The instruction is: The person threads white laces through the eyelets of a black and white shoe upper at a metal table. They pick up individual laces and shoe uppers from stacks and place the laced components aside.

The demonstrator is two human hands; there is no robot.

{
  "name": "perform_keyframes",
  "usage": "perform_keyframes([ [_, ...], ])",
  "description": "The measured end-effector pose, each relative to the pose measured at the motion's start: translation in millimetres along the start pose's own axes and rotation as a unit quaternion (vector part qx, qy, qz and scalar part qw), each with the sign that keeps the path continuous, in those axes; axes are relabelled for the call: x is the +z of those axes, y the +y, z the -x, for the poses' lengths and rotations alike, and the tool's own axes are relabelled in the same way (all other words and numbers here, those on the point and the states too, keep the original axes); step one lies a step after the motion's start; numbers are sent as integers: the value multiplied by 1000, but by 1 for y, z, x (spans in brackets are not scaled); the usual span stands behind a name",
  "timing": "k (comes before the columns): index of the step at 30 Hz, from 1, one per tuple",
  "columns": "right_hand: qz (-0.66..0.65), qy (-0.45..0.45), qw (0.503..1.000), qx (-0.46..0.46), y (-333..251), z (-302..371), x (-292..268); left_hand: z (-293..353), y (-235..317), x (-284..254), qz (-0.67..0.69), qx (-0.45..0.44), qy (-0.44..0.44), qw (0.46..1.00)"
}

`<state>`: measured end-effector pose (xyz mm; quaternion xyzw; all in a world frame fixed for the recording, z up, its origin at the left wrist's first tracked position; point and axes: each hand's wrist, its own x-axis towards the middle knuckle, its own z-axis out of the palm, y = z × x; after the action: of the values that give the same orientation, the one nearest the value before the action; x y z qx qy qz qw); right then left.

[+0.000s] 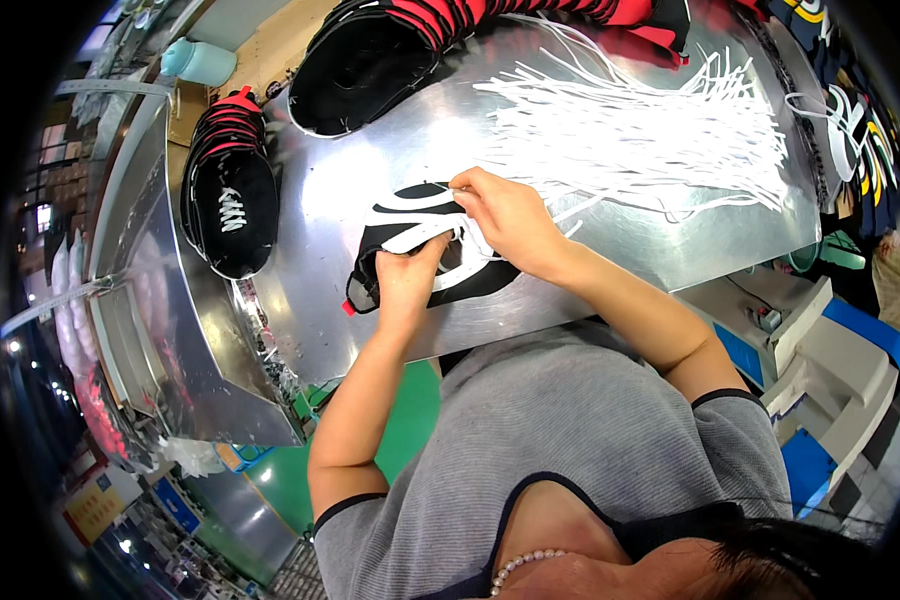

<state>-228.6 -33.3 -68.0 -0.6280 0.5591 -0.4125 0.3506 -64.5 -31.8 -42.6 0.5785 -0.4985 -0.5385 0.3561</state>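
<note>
A black and white shoe upper [490,285] with a small red tab lies on its side on the metal table in front of me. My left hand [407,285] grips it at the opening, its fingertips tucked inside and out of sight. At the far edge of the upper, my right hand [510,220] pinches with thumb and forefinger; whether a lace is also between those fingertips is too small to tell. White lace-like strands [462,240] show between the two hands, partly covered by the right palm.
A wide pile of white shoelaces [640,140] spreads over the metal tabletop [310,310] at far right. Nested black and red uppers [365,75] lie at the back, another stack [232,190] at left. A pale blue bottle [200,62] is at far left, dark uppers [875,170] at far right.
</note>
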Motion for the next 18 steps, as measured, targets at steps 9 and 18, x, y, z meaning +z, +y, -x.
perform_keyframes([
  [9,41,37,998,-41,2,-2,7,-4,13,-2,35,-42,-27,998],
  [18,79,75,994,-6,6,-5,16,69,99,-102,465,-43,-105,878],
])
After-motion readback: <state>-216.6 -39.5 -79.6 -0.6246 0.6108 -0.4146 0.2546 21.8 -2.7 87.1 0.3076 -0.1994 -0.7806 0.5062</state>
